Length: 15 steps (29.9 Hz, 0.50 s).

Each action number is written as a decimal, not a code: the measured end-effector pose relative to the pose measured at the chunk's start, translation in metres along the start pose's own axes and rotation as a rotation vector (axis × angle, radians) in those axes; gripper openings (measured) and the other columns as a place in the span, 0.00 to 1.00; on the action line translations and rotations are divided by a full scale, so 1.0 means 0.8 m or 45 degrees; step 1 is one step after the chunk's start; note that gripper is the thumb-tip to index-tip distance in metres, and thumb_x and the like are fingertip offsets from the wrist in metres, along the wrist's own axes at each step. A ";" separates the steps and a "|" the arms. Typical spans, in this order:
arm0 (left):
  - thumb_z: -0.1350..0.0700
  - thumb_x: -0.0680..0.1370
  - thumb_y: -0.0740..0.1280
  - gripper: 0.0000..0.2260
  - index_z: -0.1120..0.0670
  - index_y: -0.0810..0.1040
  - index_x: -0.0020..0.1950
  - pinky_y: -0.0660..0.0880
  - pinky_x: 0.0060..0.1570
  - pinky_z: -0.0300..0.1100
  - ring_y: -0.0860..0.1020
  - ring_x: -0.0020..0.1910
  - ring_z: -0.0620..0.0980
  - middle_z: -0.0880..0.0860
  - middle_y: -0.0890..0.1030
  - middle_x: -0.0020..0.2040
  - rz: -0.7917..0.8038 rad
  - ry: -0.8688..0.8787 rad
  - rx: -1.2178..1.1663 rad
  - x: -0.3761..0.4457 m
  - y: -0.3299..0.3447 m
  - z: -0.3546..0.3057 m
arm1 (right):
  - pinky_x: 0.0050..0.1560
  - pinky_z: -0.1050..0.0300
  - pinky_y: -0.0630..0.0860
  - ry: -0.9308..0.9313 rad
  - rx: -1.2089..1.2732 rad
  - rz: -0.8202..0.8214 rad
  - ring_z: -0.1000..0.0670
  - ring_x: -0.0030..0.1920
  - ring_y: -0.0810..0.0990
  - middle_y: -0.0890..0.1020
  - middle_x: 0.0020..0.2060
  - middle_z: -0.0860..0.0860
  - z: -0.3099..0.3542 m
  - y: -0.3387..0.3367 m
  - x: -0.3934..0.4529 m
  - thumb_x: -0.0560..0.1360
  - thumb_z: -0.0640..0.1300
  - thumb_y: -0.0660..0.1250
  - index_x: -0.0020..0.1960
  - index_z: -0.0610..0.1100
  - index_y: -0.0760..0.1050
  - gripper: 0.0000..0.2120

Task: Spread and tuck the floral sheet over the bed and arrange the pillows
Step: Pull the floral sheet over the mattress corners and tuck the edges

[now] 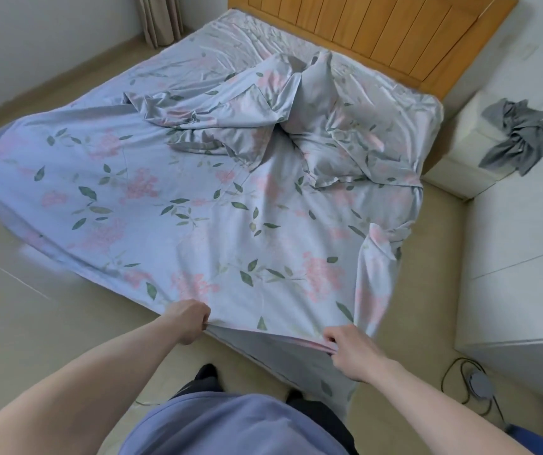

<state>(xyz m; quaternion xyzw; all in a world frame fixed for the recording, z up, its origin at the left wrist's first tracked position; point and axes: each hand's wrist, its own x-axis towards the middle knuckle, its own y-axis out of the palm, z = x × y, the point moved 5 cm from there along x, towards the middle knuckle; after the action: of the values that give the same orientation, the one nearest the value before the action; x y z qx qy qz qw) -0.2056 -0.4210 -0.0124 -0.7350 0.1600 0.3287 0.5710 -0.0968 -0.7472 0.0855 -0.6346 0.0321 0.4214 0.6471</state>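
Head view, down over two bare forearms to the foot of a bed (434, 103). Left hand (189, 320) curled tight, fingers clamped on the near hem of the floral sheet (178, 205); right hand (350, 351) likewise, fingers pinching a bunched fold of the same hem. Between the two sets of fingers, hem lifted in a shallow arc, pale underside showing just below. Beyond the fingers, sheet spread fairly flat over the near half of the mattress, left edge hanging toward the floor (34, 323). Farther from the fingers, toward the wooden headboard (378, 31), two pillows (230, 126) in matching floral cloth lying rumpled near the middle, touching each other. Right of the right fingers, sheet corner folded back on itself and drooping over the bed's side. Well off to the right, white cabinet (467, 146) with a crumpled grey cloth (516, 136) on top; below it, a dark cable and round plug (478, 384) on beige tile. Far left, curtain (158, 18) against a white wall.
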 end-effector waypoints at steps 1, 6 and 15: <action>0.61 0.78 0.62 0.06 0.51 0.75 0.47 0.68 0.38 0.41 0.74 0.41 0.50 0.48 0.76 0.45 0.042 -0.026 0.049 -0.001 0.001 0.001 | 0.33 0.54 0.52 -0.019 -0.003 0.027 0.49 0.32 0.58 0.64 0.34 0.49 0.006 0.005 0.004 0.68 0.32 0.56 0.36 0.47 0.58 0.12; 0.53 0.74 0.68 0.17 0.51 0.71 0.61 0.74 0.49 0.46 0.75 0.51 0.53 0.52 0.75 0.55 0.032 0.055 0.061 -0.002 0.008 -0.110 | 0.33 0.52 0.54 -0.143 -0.043 0.114 0.47 0.33 0.59 0.64 0.34 0.48 -0.004 0.007 -0.005 0.68 0.30 0.56 0.36 0.47 0.57 0.14; 0.56 0.78 0.63 0.01 0.52 0.72 0.50 0.66 0.37 0.46 0.74 0.42 0.54 0.51 0.75 0.48 -0.447 0.087 -0.114 -0.032 0.005 -0.294 | 0.28 0.56 0.58 -0.293 -0.088 0.123 0.45 0.35 0.67 0.67 0.33 0.51 -0.042 0.006 -0.013 0.67 0.29 0.57 0.35 0.48 0.60 0.15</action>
<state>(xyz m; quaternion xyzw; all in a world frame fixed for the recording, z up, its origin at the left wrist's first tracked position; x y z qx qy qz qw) -0.1562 -0.6482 0.0327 -0.7871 0.0336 0.2056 0.5806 -0.0897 -0.7814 0.0814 -0.6016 -0.0264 0.5231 0.6031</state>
